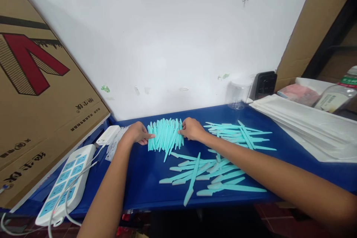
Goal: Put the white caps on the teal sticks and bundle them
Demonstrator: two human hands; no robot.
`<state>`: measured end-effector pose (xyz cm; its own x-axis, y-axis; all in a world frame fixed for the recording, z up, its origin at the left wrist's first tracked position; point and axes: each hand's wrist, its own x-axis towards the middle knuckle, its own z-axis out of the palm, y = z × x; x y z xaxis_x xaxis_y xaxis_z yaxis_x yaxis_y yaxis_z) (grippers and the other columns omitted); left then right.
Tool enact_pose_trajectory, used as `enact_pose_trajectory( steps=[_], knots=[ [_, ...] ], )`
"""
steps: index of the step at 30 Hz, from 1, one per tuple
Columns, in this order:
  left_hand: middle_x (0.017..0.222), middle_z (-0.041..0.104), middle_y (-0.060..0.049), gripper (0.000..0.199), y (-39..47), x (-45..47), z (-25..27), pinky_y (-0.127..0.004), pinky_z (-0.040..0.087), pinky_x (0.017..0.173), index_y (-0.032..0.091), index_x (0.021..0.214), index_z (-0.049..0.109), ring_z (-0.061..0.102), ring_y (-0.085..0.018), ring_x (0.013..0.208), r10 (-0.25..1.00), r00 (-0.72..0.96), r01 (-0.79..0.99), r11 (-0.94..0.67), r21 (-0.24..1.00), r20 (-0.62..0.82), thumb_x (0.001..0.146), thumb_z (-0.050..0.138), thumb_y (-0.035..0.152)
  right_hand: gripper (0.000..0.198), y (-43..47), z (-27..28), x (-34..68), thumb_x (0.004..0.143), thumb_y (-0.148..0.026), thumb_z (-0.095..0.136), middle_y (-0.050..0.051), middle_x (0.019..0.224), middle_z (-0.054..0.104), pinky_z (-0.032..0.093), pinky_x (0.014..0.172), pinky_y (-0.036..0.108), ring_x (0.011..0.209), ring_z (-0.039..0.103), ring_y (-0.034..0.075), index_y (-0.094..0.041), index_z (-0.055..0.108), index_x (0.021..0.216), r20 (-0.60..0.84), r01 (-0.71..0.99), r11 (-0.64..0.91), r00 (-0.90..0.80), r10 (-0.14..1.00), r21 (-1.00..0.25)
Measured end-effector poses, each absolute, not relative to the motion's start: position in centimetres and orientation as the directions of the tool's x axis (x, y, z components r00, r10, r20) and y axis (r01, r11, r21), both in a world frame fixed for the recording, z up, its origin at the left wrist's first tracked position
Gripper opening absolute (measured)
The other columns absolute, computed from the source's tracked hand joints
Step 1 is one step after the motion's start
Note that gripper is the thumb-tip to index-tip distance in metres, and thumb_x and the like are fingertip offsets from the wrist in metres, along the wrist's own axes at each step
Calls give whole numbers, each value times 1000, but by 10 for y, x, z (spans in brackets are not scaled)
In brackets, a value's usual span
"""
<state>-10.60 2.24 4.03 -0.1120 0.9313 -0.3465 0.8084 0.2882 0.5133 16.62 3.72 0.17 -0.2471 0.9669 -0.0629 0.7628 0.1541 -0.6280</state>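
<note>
A dense row of turquoise eyebrow razors [165,134] lies on the blue table, most of them side by side and roughly upright in view, one slanting out at the front. At its left end my left hand [137,133] is closed, fingers curled and thumb on the outermost razors. My right hand [193,129] pinches the right end with thumb and fingers. Nearer to me is a loose heap of the same razors [192,178], pointing in mixed directions. Another loose group of razors [237,134] lies beyond my right forearm, which hides part of both groups.
A white power strip [69,178] with cables lies at the left, near clear plastic pieces [114,143] and a white box [108,135]. A clear jar [238,95], black device [266,84], white trays [301,122] and bottle [337,93] stand right. Cardboard [41,119] borders the left.
</note>
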Motion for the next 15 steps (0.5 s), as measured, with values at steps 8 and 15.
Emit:
enact_pose_trajectory(
  steps=[8,15],
  knots=[
    [64,74,-12,55,37,-96,28,-29,57,54,14,65,68,72,-23,57,971,-126,870,207,447,-205,57,85,65,24,49,4,177,86,-37,77,8,71,75,48,60,26,63,72,20,-14,70,88,-21,772,204,-271,962,-601],
    [69,74,-12,59,24,-98,36,-34,49,57,18,73,72,71,-29,65,988,-151,955,156,253,-38,73,64,77,22,10,24,204,86,-42,74,6,93,73,43,68,27,85,68,20,-20,72,86,101,708,427,-454,885,-562]
  ],
)
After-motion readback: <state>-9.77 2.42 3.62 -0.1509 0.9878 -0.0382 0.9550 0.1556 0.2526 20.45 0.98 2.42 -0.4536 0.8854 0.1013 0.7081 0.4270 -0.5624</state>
